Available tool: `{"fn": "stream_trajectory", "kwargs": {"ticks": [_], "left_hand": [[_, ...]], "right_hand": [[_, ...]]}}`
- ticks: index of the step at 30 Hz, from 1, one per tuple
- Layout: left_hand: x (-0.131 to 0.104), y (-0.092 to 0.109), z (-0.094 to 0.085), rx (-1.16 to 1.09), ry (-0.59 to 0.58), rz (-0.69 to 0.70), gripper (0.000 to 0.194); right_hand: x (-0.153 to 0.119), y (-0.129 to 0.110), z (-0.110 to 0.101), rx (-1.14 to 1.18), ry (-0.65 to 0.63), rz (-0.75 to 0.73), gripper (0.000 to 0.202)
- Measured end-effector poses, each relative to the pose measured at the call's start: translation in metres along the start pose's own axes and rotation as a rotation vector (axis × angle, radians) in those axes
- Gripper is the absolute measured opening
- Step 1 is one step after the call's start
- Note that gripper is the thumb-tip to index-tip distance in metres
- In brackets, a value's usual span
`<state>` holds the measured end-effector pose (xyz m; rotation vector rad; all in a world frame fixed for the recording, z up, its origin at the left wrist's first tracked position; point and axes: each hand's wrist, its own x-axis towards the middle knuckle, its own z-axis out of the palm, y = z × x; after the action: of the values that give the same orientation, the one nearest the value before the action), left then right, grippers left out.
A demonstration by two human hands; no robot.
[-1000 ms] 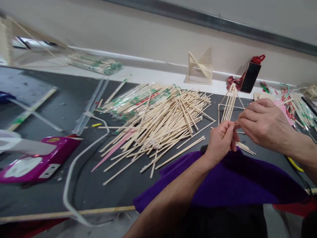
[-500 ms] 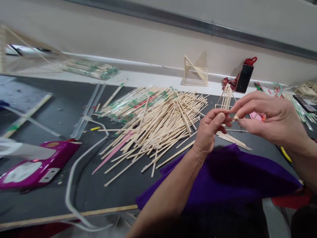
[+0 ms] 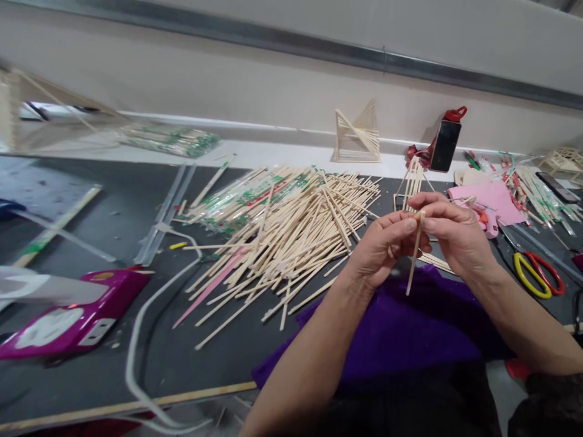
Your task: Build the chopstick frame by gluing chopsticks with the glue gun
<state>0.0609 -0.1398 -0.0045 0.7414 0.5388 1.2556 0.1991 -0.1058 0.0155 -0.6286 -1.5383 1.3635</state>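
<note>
My left hand [image 3: 392, 240] and my right hand [image 3: 449, 227] meet above a purple cloth [image 3: 410, 328]. Both pinch the upper end of a wooden stick [image 3: 415, 258], which hangs down between them, tilted slightly. The fingers of each hand are closed around it. Just behind my hands stands a small stick frame [image 3: 413, 176], partly hidden by them. To the left lies a big loose pile of wooden sticks [image 3: 291, 230].
Yellow and red scissors [image 3: 537, 273] and a pink sheet [image 3: 492, 197] lie at right. A phone [image 3: 445, 145] leans against a bottle. A twisted stick model [image 3: 357, 133] stands behind the pile. At left are a magenta power strip [image 3: 86, 303] and white cable [image 3: 136, 321].
My right hand has moved left and down, closer to my left hand. A stick now hangs visibly between the fingertips. The scissors and pink sheet have come into fuller view.
</note>
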Motion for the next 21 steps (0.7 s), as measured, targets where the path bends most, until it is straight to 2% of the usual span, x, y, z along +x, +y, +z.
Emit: {"fn": "stream_trajectory", "kwargs": {"ticks": [6,10,14,15,17,19,21], "left_hand": [[0.0,-0.001,0.002,0.065,0.07,-0.078,0.036],[0.001,-0.001,0.002,0.077,0.105,-0.111,0.038],[0.002,-0.003,0.005,0.124,0.14,-0.145,0.04],[0.002,-0.004,0.006,0.138,0.147,-0.157,0.039],[0.003,-0.006,0.008,0.168,0.163,-0.177,0.039],[0.003,-0.01,0.01,0.182,0.178,-0.193,0.038],[0.003,-0.013,0.011,0.186,0.187,-0.204,0.037]], "right_hand": [[-0.002,0.014,-0.004,-0.206,0.026,-0.184,0.005],[-0.01,0.005,-0.006,-0.543,0.035,-0.411,0.008],[-0.031,-0.01,-0.011,-0.824,0.03,-0.618,0.019],[-0.039,-0.013,-0.017,-0.872,0.02,-0.615,0.02],[-0.057,-0.015,-0.041,-0.946,-0.002,-0.52,0.022],[-0.077,-0.015,-0.08,-1.079,0.064,-0.321,0.019],[-0.096,-0.012,-0.128,-1.298,0.154,-0.064,0.021]]}}
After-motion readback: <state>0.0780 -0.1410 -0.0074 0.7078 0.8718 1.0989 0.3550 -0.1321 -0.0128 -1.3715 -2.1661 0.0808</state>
